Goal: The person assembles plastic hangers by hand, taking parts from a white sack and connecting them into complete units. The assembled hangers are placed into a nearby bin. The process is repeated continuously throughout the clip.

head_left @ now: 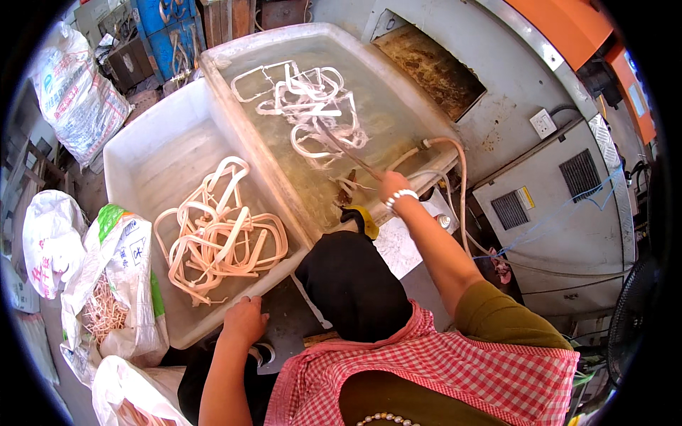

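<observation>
Two big white tubs sit side by side on the floor of a cluttered workshop. The far tub (398, 85) holds cloudy water, and a tangle of pale plastic frames (312, 106) floats toward its far left corner. The near tub (142, 163) is dry, and a heap of cream-coloured frames (220, 238) lies toward its near right corner, just inside the rim. A grey metal cabinet (561, 213) with vents stands to the right, past the water tub. Printed sacks (78, 99) and bags (121, 284) crowd the dry tub's left side, one of them open and showing thin pale scraps.

The person bends over both tubs in a red checked apron (455, 369). A pale hose (455, 160) loops over the near right edge of the water tub. The right hand (392, 186), with a bead bracelet on the wrist, is closed around a thin stick (344, 153) at that same edge; the stick slants out across the water and its tip reaches the floating frames. The left hand (245, 319) rests on the near rim of the dry tub, fingers curled over the edge, just below the heap and not touching it.
</observation>
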`<move>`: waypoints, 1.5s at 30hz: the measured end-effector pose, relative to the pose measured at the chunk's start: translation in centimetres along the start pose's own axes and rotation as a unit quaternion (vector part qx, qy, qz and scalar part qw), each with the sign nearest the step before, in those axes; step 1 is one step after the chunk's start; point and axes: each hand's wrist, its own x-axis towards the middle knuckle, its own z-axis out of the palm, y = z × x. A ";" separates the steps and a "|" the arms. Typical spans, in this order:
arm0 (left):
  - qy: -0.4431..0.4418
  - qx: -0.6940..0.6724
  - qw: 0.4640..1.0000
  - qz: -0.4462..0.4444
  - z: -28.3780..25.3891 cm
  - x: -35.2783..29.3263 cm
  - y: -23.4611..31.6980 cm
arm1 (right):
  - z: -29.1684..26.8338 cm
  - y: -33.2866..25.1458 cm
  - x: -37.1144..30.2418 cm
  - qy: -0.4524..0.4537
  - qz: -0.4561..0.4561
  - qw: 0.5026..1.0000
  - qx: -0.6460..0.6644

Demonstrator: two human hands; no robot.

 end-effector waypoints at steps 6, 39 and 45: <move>-0.003 0.005 1.000 0.018 0.4 1.0 0.0 | 2.5 -3.8 5.0 0.009 -0.003 1.000 0.017; 0.012 -0.026 0.999 -0.024 -0.4 -0.6 -1.0 | 3.5 0.9 4.8 0.073 0.042 0.955 0.285; 0.003 -0.014 0.999 -0.041 0.5 -1.6 -1.5 | 4.8 3.1 4.7 0.083 0.187 0.966 0.159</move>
